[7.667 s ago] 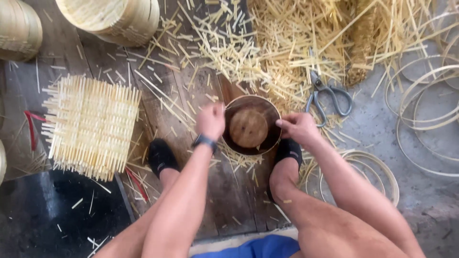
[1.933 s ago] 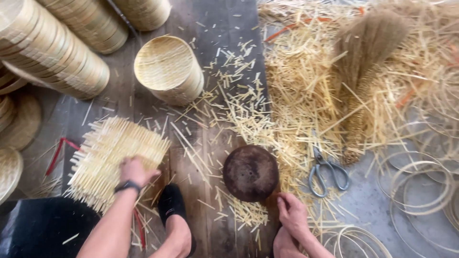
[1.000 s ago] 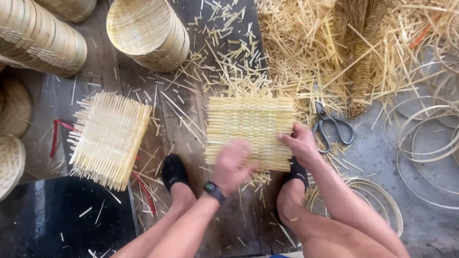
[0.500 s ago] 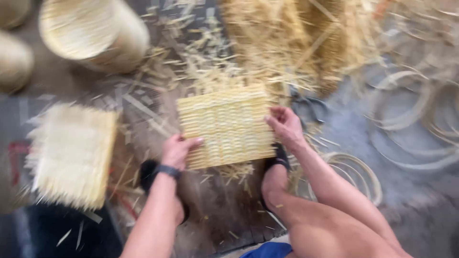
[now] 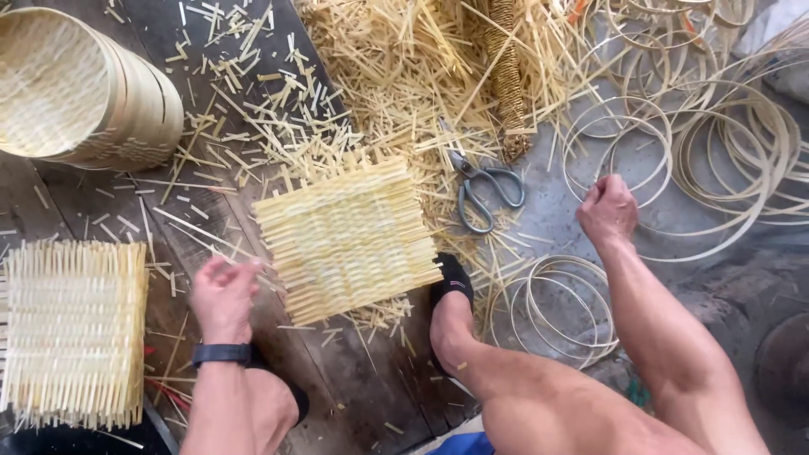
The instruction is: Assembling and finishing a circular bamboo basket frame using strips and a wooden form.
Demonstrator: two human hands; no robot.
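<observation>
Dark plank floor littered with bamboo offcuts, a person seated low at work among them.

Square woven bamboo mat point(image 5: 347, 238) lies flat between the feet, the right foot point(image 5: 451, 295) just touching its corner, likely pinning it. Left hand point(image 5: 222, 295) hovers beside the mat's left edge, fingers loosely curled and holding nothing. Right hand point(image 5: 607, 211) is out over the thin bamboo hoops point(image 5: 628, 143), closed in a fist, seemingly pinching one hoop's rim. Scissors point(image 5: 482, 187) rest near the mat. A second mat point(image 5: 74, 333) and stacked round baskets point(image 5: 84, 88) sit further left.
</observation>
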